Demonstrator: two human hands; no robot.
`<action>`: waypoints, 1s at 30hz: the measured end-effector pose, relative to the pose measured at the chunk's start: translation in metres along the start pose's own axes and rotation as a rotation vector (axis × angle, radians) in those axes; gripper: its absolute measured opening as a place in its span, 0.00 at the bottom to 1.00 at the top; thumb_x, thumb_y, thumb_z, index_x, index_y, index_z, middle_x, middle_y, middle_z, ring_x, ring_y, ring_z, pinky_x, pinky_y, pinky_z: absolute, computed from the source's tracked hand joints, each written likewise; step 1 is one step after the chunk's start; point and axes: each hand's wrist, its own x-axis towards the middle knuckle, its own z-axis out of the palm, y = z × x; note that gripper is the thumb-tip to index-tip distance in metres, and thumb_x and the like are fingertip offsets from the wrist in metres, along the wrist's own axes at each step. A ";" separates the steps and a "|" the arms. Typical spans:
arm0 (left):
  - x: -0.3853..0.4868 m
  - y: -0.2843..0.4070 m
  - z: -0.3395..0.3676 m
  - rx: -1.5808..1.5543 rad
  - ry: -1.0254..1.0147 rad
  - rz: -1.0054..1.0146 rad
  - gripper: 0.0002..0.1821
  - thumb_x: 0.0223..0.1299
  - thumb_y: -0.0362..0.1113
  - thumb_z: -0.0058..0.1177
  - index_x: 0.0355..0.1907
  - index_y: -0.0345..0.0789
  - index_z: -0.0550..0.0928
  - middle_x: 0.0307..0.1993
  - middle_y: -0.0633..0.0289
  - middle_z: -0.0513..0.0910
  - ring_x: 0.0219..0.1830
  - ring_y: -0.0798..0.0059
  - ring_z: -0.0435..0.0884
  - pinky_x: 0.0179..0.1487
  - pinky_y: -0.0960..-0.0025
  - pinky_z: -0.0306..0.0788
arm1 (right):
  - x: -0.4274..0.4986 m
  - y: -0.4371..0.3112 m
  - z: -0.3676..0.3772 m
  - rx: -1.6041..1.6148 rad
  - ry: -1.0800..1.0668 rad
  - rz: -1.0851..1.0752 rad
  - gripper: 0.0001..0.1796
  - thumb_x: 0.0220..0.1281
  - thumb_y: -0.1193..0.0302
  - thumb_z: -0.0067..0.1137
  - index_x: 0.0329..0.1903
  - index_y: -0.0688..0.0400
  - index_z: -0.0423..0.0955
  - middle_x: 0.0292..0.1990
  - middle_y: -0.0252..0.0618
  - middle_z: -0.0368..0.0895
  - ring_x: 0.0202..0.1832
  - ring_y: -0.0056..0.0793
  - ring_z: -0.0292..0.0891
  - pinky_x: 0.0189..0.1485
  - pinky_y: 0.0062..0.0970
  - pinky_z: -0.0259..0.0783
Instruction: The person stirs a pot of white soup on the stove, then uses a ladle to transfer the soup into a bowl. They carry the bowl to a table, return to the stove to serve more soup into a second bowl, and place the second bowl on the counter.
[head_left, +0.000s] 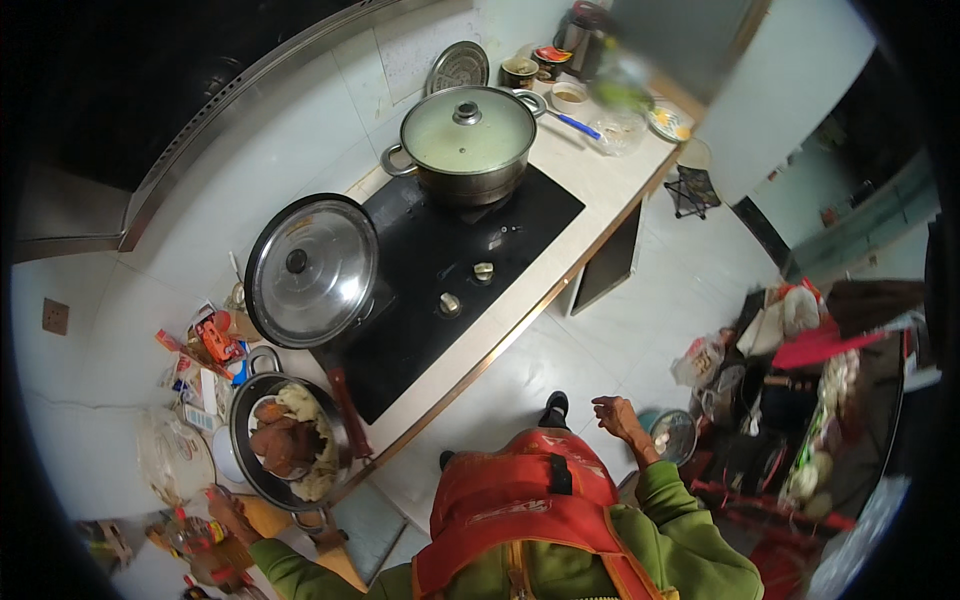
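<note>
My left hand (231, 516) reaches to the counter at the lower left, beside a clear plastic bottle with a red cap (196, 531); whether it grips anything cannot be made out. Just above it, a dark two-handled pan (247, 390) holds a plate of browned meat, with pale food around one side. My right hand (619, 420) hangs over the floor with nothing in it, its fingers apart. On the black cooktop (412, 255) stand a steel pot with a glass lid (469, 139) and a wok under a metal lid (315, 270), its red-brown handle pointing towards me.
Packets and containers (210, 352) crowd the counter's far left. Bowls, a blue-handled utensil (577, 126) and a plate (669, 124) lie at its right end. On the floor are a small folding stool (691, 191) and a bucket (670, 437). A rack (795, 450) holds vegetables and bags.
</note>
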 end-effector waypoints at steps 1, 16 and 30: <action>-0.014 0.012 -0.006 -0.029 0.006 0.048 0.26 0.62 0.57 0.53 0.36 0.30 0.78 0.18 0.61 0.76 0.14 0.75 0.71 0.14 0.74 0.62 | 0.014 0.010 -0.017 0.012 -0.030 0.059 0.13 0.60 0.69 0.55 0.45 0.59 0.81 0.24 0.50 0.82 0.26 0.44 0.81 0.34 0.37 0.76; -0.440 0.254 0.225 -0.253 -0.442 0.540 0.19 0.67 0.33 0.53 0.57 0.27 0.76 0.33 0.66 0.77 0.28 0.83 0.75 0.33 0.78 0.73 | 0.263 -0.066 -0.179 -0.128 -0.005 -0.417 0.11 0.62 0.74 0.52 0.44 0.62 0.80 0.27 0.55 0.80 0.28 0.50 0.79 0.32 0.39 0.73; -0.547 0.433 0.491 0.164 -0.585 1.258 0.12 0.56 0.29 0.59 0.44 0.31 0.83 0.31 0.53 0.80 0.28 0.61 0.79 0.34 0.64 0.71 | 0.371 -0.134 -0.262 0.117 -0.044 -0.376 0.15 0.70 0.71 0.48 0.48 0.70 0.77 0.24 0.39 0.78 0.24 0.24 0.75 0.30 0.24 0.72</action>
